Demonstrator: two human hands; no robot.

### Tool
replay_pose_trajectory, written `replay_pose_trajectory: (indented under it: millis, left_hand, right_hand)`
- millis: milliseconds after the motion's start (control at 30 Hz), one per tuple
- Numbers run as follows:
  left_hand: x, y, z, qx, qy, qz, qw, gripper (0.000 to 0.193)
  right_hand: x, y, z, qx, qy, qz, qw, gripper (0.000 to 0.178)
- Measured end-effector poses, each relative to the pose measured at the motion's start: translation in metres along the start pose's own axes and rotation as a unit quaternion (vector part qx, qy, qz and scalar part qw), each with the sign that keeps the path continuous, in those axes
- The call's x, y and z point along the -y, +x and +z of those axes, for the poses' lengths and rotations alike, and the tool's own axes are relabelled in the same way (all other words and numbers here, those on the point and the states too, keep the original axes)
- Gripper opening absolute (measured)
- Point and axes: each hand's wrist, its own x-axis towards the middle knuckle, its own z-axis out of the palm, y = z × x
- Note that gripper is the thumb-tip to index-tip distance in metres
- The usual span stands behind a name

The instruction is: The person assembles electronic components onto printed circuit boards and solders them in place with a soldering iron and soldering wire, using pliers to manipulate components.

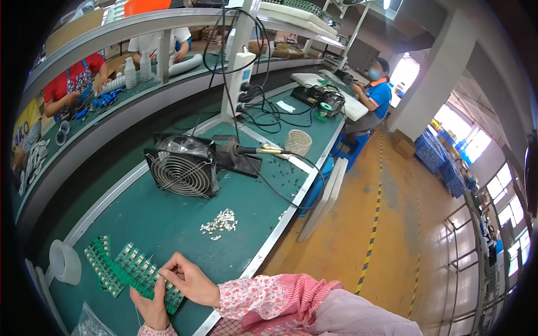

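Observation:
My left hand grips a green circuit board panel near its lower edge, thumb on top. The panel carries rows of small light components with thin pins standing up. Over its right part, my right hand has thumb and forefinger pinched together at the board; whatever lies between the fingertips is too small to make out. A second green circuit board panel lies on the table, partly under the left end of the first. Beyond my hands is a loose pile of small white parts.
A caged fan stands ahead, beside a soldering iron on its stand, its cord crossing the table edge. A tape roll and plastic bag sit left. Further off are a woven cup, a power strip and a seated co-worker.

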Motion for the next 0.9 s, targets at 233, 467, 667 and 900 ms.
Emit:
replay_pose_trajectory:
  millis: [233,467,667,900]
  left_hand:
    - [0.004,0.013,0.011,0.01,0.104,0.021,0.994,0.031]
    - [-0.013,0.011,0.004,0.075,-0.129,-0.067,0.987,0.026]
    - [-0.011,-0.001,0.016,0.052,-0.032,-0.001,0.998,0.03]
    - [-0.004,0.009,0.019,0.057,-0.052,-0.034,0.996,0.028]
  right_hand:
    - [0.027,-0.008,-0.016,-0.064,-0.048,0.013,0.997,0.014]
    - [0.004,-0.002,-0.012,-0.022,0.017,-0.009,1.0,0.015]
    - [0.003,-0.011,-0.01,-0.059,0.006,-0.01,0.998,0.013]
    - [0.072,-0.012,-0.079,-0.096,-0.568,-0.251,0.778,0.029]
